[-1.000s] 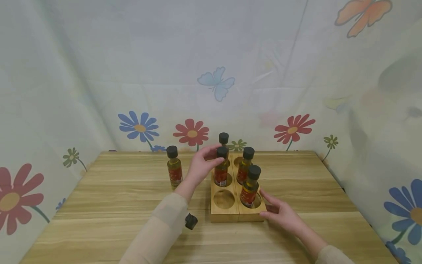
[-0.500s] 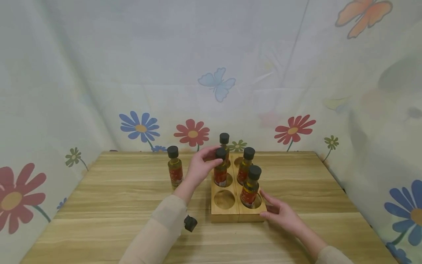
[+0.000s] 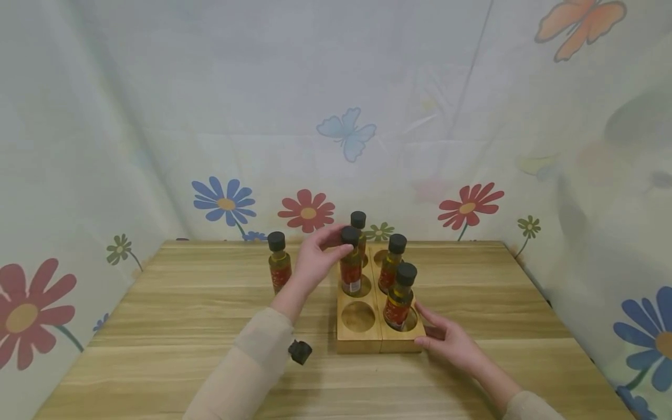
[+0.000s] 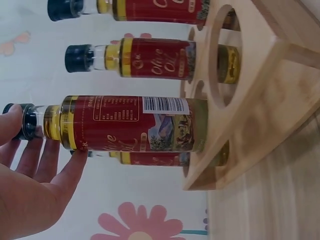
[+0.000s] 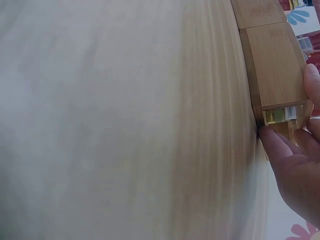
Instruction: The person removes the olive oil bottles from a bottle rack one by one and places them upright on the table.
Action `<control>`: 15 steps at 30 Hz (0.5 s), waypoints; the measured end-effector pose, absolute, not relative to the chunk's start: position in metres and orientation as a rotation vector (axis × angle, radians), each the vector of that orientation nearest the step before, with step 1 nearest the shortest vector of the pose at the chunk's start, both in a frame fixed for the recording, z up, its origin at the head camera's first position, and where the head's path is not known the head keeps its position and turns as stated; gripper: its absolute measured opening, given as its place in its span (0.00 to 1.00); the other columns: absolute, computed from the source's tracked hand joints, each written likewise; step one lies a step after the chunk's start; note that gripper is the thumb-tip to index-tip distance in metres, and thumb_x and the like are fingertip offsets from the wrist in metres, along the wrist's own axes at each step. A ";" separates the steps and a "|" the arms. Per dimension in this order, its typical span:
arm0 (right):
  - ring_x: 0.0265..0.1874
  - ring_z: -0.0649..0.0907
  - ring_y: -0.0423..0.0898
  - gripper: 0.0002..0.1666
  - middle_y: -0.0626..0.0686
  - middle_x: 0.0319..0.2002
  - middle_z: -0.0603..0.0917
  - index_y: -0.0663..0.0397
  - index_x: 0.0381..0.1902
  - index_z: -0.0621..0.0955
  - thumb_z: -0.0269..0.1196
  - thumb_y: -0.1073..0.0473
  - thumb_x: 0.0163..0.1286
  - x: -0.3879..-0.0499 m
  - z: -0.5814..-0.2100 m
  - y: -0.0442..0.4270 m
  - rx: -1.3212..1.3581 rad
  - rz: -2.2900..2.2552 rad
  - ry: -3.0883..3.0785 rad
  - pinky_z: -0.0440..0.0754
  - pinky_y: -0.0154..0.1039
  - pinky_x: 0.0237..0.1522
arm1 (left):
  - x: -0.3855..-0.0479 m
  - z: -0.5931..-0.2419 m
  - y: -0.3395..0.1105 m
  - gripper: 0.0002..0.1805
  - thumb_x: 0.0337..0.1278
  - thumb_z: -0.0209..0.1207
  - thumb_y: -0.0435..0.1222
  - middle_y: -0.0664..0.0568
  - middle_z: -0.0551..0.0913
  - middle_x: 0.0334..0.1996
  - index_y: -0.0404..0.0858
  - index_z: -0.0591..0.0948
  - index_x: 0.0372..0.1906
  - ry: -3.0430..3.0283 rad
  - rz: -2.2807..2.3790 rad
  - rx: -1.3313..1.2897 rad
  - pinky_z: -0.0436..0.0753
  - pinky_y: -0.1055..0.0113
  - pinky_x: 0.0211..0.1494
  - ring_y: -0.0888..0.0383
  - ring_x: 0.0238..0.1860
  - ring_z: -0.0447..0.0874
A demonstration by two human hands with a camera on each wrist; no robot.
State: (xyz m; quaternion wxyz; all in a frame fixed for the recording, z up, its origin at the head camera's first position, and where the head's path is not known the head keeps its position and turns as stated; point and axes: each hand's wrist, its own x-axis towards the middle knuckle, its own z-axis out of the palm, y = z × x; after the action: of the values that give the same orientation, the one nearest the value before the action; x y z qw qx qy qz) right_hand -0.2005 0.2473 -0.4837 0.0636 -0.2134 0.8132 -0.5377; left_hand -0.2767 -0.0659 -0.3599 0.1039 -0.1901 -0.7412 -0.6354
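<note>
Left hand (image 3: 317, 259): wrist raised, forearm (image 3: 249, 364) slanting in from near left; fingers closed round the cap (image 3: 350, 235) of one bottle. Bottle (image 3: 351, 271): upright over the left row's middle hole (image 3: 364, 285), base apparently clear; best centred, then lowered straight. Rack (image 3: 359, 346): best kept from sliding. Right hand (image 3: 452, 345): low, thumb and fingers gripping the rack's near right corner.

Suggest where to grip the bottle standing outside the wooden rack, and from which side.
Probably the black cap, pinched from above and the left: the bottle stands upright with its cap topmost and exposed, while the left hand is close on its right.
</note>
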 end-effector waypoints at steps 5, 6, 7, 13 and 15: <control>0.57 0.78 0.68 0.45 0.70 0.73 0.57 0.64 0.75 0.59 0.67 0.60 0.67 -0.200 -0.484 0.247 -0.650 -1.635 2.442 0.78 0.44 0.56 | -0.274 -0.349 -0.070 0.25 0.58 0.68 0.30 0.45 0.84 0.50 0.39 0.80 0.61 -2.162 -1.885 -0.587 0.78 0.51 0.58 0.49 0.53 0.81; 0.57 0.78 0.68 0.45 0.70 0.73 0.57 0.64 0.75 0.59 0.67 0.60 0.67 -0.200 -0.484 0.247 -0.649 -1.635 2.441 0.78 0.44 0.56 | -0.273 -0.347 -0.071 0.25 0.58 0.68 0.30 0.45 0.84 0.50 0.38 0.80 0.62 -2.155 -1.882 -0.592 0.78 0.51 0.58 0.49 0.53 0.81; 0.57 0.78 0.68 0.45 0.70 0.73 0.57 0.64 0.75 0.59 0.67 0.60 0.67 -0.200 -0.484 0.247 -0.648 -1.634 2.442 0.78 0.44 0.56 | -0.273 -0.345 -0.072 0.25 0.58 0.68 0.30 0.45 0.84 0.50 0.38 0.80 0.62 -2.152 -1.879 -0.590 0.79 0.52 0.57 0.49 0.53 0.81; 0.56 0.78 0.68 0.45 0.70 0.72 0.57 0.65 0.75 0.60 0.68 0.60 0.67 -0.200 -0.484 0.247 -0.642 -1.630 2.454 0.78 0.45 0.56 | -0.269 -0.339 -0.079 0.24 0.59 0.67 0.30 0.47 0.85 0.50 0.40 0.80 0.61 -2.140 -1.848 -0.558 0.79 0.55 0.57 0.51 0.51 0.82; 0.56 0.78 0.68 0.45 0.70 0.72 0.57 0.65 0.75 0.59 0.68 0.60 0.67 -0.200 -0.483 0.247 -0.642 -1.627 2.458 0.78 0.46 0.56 | -0.267 -0.337 -0.081 0.24 0.59 0.67 0.30 0.47 0.85 0.50 0.41 0.81 0.61 -2.136 -1.847 -0.539 0.78 0.54 0.57 0.51 0.51 0.82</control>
State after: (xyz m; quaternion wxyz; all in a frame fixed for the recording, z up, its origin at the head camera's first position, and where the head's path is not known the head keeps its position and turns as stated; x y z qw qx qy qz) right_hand -0.2001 0.2471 -0.4833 0.0626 -0.2124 0.8132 -0.5382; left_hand -0.2673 -0.0810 -0.3370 0.1331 -0.1857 -0.7364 -0.6367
